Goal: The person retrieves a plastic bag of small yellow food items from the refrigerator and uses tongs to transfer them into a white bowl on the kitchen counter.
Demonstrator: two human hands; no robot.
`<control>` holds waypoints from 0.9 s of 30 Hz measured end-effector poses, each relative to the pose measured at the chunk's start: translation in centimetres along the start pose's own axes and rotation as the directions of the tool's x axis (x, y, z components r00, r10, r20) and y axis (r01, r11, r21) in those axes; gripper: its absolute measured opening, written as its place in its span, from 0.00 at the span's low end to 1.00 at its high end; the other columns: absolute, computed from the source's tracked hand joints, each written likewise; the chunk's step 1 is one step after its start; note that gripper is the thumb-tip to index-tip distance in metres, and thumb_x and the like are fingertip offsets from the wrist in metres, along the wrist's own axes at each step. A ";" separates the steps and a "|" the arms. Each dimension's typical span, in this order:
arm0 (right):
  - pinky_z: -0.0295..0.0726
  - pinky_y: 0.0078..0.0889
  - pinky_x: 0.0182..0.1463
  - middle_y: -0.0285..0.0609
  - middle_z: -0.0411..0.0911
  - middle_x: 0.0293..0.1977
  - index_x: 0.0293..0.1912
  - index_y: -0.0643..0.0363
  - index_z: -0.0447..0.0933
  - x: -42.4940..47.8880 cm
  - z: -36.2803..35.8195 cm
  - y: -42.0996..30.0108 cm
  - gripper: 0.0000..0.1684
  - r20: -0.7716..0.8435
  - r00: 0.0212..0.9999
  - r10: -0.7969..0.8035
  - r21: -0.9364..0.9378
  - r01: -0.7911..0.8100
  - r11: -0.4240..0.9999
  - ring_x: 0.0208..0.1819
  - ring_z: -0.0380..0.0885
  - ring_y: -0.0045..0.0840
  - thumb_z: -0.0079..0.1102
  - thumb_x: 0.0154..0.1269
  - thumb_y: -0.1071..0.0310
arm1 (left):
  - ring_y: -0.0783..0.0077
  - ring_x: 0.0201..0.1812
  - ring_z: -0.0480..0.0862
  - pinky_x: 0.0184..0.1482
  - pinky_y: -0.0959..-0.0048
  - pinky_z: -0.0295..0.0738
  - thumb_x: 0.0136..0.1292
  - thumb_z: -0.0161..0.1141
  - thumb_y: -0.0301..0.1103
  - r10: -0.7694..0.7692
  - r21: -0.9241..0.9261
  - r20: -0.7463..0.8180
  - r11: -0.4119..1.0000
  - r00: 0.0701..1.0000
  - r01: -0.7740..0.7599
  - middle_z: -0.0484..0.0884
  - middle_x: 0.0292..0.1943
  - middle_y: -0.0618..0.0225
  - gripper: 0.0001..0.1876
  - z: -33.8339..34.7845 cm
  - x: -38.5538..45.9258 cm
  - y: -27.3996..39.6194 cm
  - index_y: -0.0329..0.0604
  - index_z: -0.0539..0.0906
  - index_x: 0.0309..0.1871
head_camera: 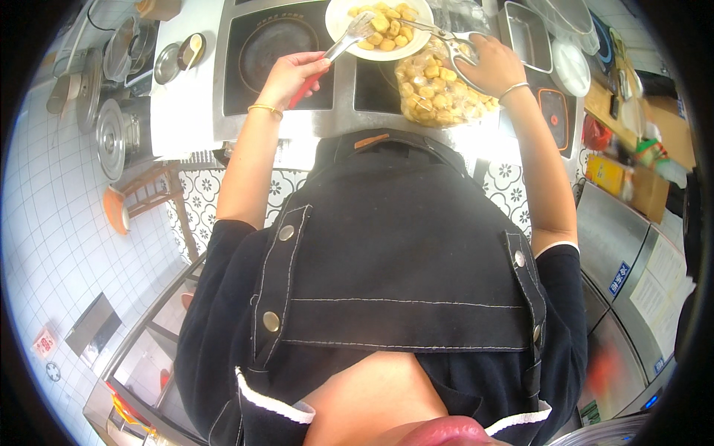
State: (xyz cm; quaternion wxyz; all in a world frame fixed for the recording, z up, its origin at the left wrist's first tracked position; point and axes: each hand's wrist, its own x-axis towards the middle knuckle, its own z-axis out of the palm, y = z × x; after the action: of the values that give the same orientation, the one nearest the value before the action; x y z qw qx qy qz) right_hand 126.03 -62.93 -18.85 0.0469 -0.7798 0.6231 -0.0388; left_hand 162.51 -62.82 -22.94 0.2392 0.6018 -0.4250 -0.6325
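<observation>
A white bowl (390,50) at the top centre holds several golden-yellow chunks of food. My left hand (298,75) grips the red handle of metal tongs (348,40), whose tip lies over the bowl at a yellow piece. Around the handles of metal scissors (458,50) my right hand (493,66) is closed, and their blades reach over the bowl's right side towards the same pieces. Just below the scissors, a clear plastic bag (432,97) full of similar yellow pieces rests on the cooktop's front part.
A black induction plate (279,47) lies left of the bowl. At the right are a rectangular metal tray (527,38), white round lids (570,67) and an orange-edged container (553,120). Small metal bowls (167,63), one beside a spoon (193,51), stand at the left. A lidded pot (111,139) is farther left.
</observation>
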 end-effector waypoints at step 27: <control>0.83 0.39 0.49 0.45 0.85 0.42 0.44 0.57 0.84 4.4 -0.2 -4.3 0.28 0.453 0.885 0.108 -0.275 0.023 0.961 0.46 0.84 0.36 0.64 0.56 0.43 | 0.78 0.27 0.82 0.28 0.78 0.75 0.57 0.70 0.40 0.192 0.275 -0.233 0.953 0.953 -0.125 0.88 0.40 0.67 0.23 0.6 -0.1 -0.8 0.42 0.84 0.55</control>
State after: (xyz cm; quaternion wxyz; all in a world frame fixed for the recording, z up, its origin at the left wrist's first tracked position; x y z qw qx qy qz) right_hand 131.11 -66.24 -18.12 0.0875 -0.7515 0.6101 0.2354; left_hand 162.10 -62.11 -23.60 0.2624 0.6682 -0.5160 -0.4673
